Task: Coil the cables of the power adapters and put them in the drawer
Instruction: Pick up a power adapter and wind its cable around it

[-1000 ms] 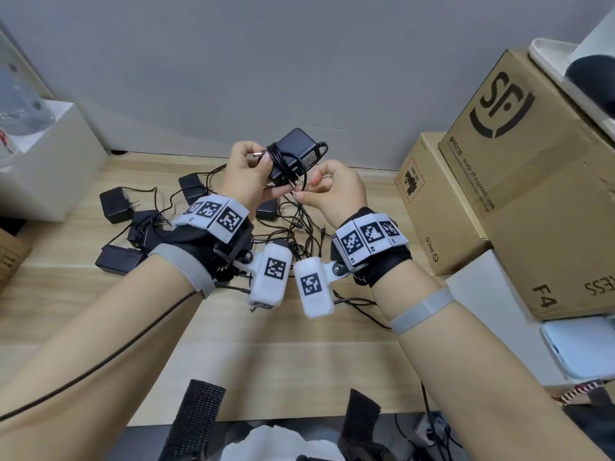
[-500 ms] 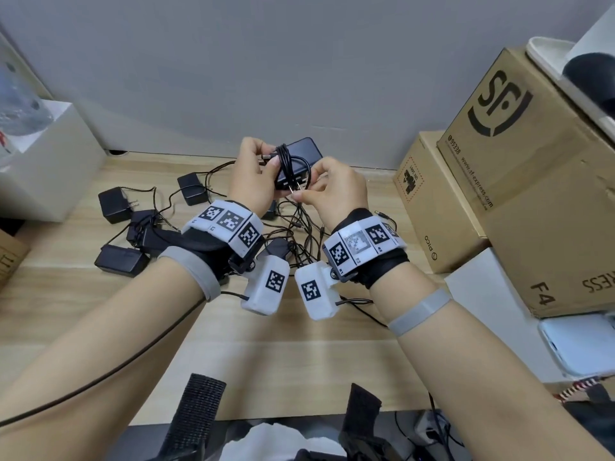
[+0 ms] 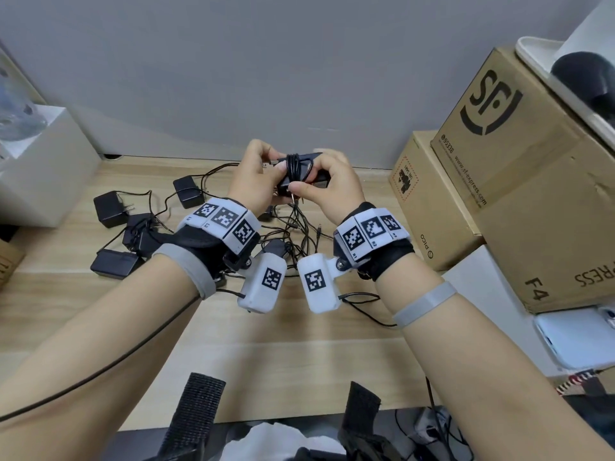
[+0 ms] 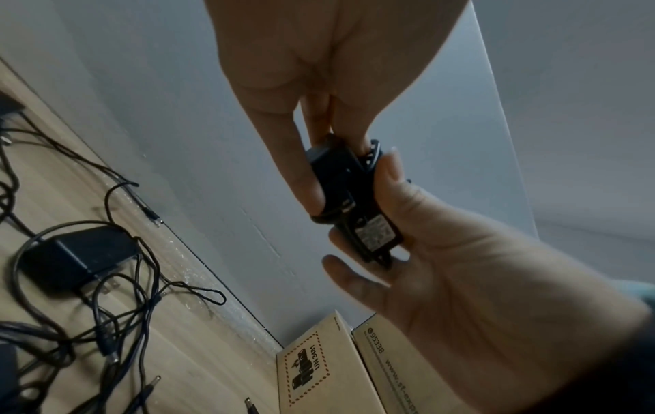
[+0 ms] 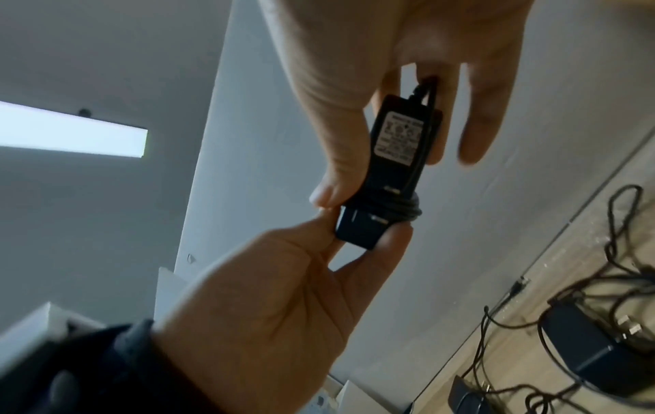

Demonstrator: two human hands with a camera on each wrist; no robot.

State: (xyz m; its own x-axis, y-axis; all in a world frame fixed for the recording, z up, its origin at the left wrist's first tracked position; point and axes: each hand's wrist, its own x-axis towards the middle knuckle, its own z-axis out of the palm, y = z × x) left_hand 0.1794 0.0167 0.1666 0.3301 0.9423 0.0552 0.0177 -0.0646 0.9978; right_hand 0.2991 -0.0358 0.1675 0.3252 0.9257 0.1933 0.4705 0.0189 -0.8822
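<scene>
A black power adapter (image 3: 317,176) with its cable (image 3: 293,168) wound round its middle is held in the air between both hands, above the wooden table (image 3: 166,327). My left hand (image 3: 276,171) pinches one end of it between thumb and fingers. My right hand (image 3: 307,184) grips the other end, thumb on the near side. In the left wrist view the adapter (image 4: 349,196) shows its label, with the left hand (image 4: 319,179) above and the right hand (image 4: 375,218) below. The right wrist view shows the adapter (image 5: 393,157) upright between the right hand (image 5: 375,179) and the left hand (image 5: 368,238).
Several loose black adapters (image 3: 108,207) and a tangle of cables (image 3: 293,234) lie on the table under and left of the hands. Cardboard boxes (image 3: 432,201) are stacked at the right. A white box (image 3: 36,168) stands at the left. No drawer is in view.
The adapter has turned from tilted up to lying level between the hands. Both hands moved slightly away from me, and the right hand closed round its end.
</scene>
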